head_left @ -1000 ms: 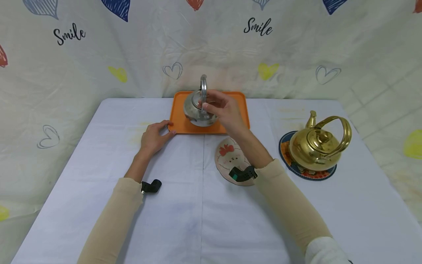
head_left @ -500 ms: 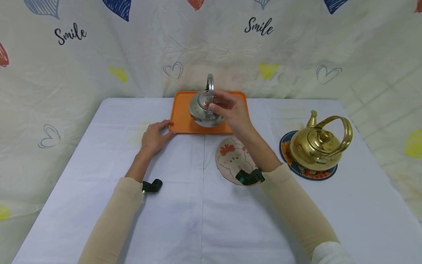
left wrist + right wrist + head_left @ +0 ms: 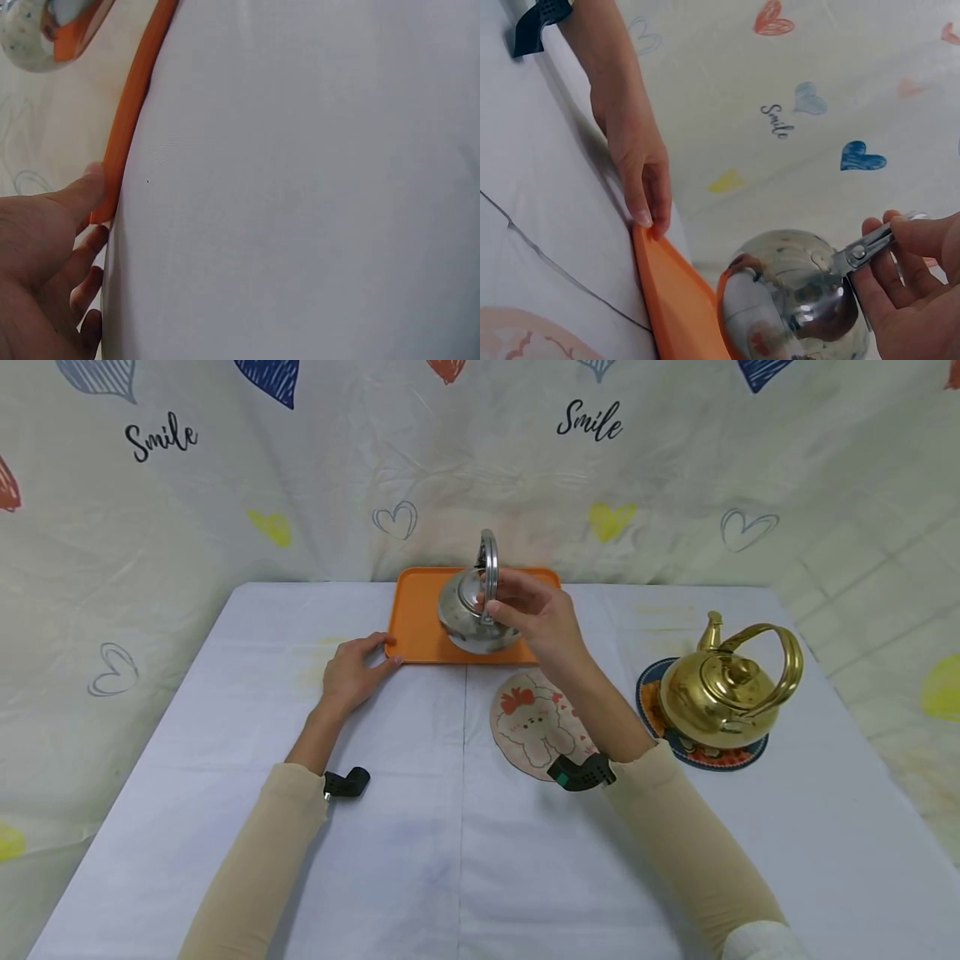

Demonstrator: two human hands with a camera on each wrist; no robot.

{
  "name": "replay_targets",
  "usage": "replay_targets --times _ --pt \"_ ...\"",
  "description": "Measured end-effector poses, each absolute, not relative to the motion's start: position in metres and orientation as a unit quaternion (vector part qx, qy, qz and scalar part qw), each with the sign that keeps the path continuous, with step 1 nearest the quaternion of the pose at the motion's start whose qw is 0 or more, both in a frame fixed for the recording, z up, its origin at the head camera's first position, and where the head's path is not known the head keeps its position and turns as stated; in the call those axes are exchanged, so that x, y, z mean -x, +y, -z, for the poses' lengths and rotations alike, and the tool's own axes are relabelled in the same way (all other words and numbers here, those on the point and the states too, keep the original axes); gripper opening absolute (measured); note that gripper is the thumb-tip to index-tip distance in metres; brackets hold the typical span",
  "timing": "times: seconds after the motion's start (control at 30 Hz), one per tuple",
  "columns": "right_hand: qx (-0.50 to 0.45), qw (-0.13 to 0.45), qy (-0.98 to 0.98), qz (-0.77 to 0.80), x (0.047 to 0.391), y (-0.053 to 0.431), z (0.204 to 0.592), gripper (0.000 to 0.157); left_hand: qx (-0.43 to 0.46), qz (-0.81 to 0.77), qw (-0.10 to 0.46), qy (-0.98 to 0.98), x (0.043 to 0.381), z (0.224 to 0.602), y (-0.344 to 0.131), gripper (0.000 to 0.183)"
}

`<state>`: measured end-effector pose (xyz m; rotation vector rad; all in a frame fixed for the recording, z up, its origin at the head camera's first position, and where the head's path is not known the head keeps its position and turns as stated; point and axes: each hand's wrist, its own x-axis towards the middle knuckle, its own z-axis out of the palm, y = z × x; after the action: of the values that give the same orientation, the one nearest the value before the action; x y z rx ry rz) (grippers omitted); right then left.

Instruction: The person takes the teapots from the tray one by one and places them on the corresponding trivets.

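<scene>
Now | right hand (image 3: 536, 620) grips silver kettle (image 3: 474, 618) handle | left hand (image 3: 352, 672) flat, touching orange tray (image 3: 411, 627)

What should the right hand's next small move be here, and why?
Probably carry the silver kettle toward the cartoon coaster: the right hand grips its handle above the orange tray, which the left hand steadies, and the gold kettle already sits on a coaster.

Beige sleeves (image 3: 262, 852), black wrist straps (image 3: 347, 784), possibly camera mounts.
</scene>
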<state>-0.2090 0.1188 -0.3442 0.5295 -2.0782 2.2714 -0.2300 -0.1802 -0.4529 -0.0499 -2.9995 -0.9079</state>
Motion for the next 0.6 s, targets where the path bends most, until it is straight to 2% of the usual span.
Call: replay_targets --times 0.6 --pt "-0.175 0.015 -0.671 -0.721 0.2001 0.1285 0.3413 0.035 0.016 0.290 0.007 -0.957 0.2288 0.4530 -0.1799 0.044"
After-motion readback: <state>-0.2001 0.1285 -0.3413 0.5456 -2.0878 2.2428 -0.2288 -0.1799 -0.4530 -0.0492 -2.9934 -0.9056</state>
